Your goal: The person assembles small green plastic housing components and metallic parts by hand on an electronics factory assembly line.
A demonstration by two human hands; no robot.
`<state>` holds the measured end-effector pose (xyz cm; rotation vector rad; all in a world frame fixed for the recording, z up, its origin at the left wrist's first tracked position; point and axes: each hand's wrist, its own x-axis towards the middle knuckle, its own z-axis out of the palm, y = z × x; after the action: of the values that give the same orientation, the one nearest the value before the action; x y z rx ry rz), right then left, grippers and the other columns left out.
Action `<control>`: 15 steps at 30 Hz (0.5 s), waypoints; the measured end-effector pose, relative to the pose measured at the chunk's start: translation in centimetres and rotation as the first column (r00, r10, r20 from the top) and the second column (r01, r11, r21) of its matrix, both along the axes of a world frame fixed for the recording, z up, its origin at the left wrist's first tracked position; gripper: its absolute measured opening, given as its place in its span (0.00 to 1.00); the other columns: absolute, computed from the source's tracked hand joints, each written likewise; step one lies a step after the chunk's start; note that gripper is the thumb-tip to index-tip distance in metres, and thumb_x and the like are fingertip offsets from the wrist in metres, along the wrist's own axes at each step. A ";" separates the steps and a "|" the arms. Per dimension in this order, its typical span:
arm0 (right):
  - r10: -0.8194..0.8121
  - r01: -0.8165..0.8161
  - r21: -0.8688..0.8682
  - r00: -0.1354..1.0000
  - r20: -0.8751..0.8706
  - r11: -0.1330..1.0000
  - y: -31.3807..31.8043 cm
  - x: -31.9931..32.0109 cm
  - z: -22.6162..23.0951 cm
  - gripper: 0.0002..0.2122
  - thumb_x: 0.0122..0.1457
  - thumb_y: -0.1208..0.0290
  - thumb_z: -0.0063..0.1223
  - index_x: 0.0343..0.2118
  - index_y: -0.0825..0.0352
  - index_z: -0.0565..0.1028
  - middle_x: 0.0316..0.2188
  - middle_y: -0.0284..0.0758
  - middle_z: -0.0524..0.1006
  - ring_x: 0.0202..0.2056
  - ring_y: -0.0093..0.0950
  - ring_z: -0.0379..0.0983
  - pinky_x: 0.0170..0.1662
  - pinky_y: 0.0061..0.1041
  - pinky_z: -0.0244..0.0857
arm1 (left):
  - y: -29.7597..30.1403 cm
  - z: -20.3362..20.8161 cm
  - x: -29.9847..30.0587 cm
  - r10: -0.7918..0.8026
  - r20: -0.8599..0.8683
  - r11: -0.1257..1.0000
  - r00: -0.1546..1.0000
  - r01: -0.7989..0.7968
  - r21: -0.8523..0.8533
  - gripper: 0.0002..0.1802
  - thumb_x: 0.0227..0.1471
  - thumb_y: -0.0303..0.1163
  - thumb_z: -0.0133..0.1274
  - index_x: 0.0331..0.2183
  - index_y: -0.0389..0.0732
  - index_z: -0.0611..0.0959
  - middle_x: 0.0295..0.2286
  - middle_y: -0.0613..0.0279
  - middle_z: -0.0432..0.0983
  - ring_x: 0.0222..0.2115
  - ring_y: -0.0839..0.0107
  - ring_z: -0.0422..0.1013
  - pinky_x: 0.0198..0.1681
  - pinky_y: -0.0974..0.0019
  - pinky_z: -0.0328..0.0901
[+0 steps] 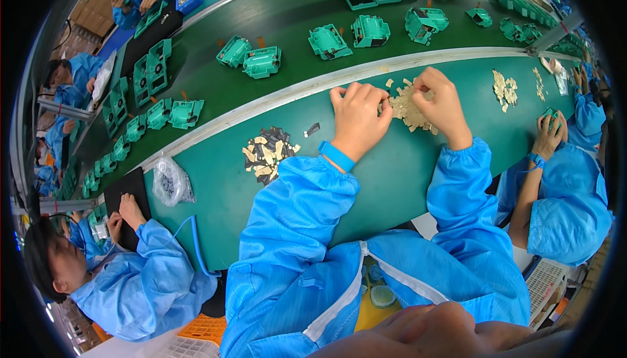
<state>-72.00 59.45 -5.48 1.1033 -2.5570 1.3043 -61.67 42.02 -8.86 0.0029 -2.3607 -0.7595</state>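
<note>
My left hand (359,120), with a blue strap on its wrist, rests over the green work surface with its fingers curled and thumb drawn in. What its fingertips hold, if anything, is too small to make out. Beside it, my right hand (444,105) bends over a heap of small beige pieces (405,111), its fingers pinched together at the heap. Whether a piece is between them is hidden. To the left lies a mixed pile of black and beige pieces (266,154). One loose black piece (312,129) sits between that pile and my left hand.
Beyond a pale rail (294,86), a dark green conveyor (196,71) carries several green plastic housings (262,62). A clear plastic bag (173,182) lies at left. More beige pieces (504,90) lie at right. Co-workers in blue (140,280) sit on both sides.
</note>
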 end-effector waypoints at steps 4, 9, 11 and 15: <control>0.040 -0.002 0.224 0.985 -0.168 0.974 2.2 -1.2 0.7 0.03 0.51 0.77 0.55 0.25 0.71 0.74 0.26 0.41 0.72 0.32 0.41 0.71 0.37 0.38 0.67 | 0.1 0.0 -0.4 0.013 -0.014 1.000 1.000 -0.013 0.015 0.02 0.47 0.30 0.62 0.28 0.46 0.85 0.27 0.73 0.79 0.34 0.68 0.72 0.43 0.56 0.55; 0.269 -0.137 0.441 0.929 -0.253 0.887 3.7 -1.7 0.3 0.03 0.53 0.76 0.56 0.26 0.70 0.75 0.27 0.41 0.72 0.33 0.42 0.71 0.39 0.40 0.68 | 0.3 -0.1 -0.6 0.004 -0.015 1.000 1.000 -0.004 0.016 0.02 0.48 0.30 0.62 0.28 0.47 0.85 0.27 0.73 0.79 0.34 0.68 0.72 0.44 0.57 0.55; 0.248 -0.127 0.420 0.937 -0.248 0.899 3.9 -1.5 0.5 0.04 0.54 0.76 0.58 0.27 0.70 0.76 0.28 0.40 0.72 0.34 0.42 0.71 0.39 0.40 0.68 | 0.4 -0.1 -0.5 0.006 0.011 1.000 1.000 -0.006 0.009 0.02 0.48 0.30 0.62 0.29 0.47 0.86 0.28 0.73 0.79 0.34 0.68 0.72 0.44 0.56 0.55; 0.147 -0.092 0.339 0.979 -0.140 0.936 4.2 -1.0 1.0 0.05 0.55 0.75 0.59 0.28 0.71 0.75 0.30 0.39 0.73 0.34 0.40 0.73 0.39 0.38 0.68 | 0.7 0.2 -0.6 -0.013 -0.005 1.000 1.000 0.013 0.001 0.02 0.49 0.30 0.62 0.29 0.47 0.86 0.28 0.73 0.79 0.35 0.69 0.72 0.44 0.56 0.55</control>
<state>-72.96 63.63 -4.46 1.3775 -2.6820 0.7743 -62.27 42.76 -8.62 -0.0136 -2.3578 -0.7662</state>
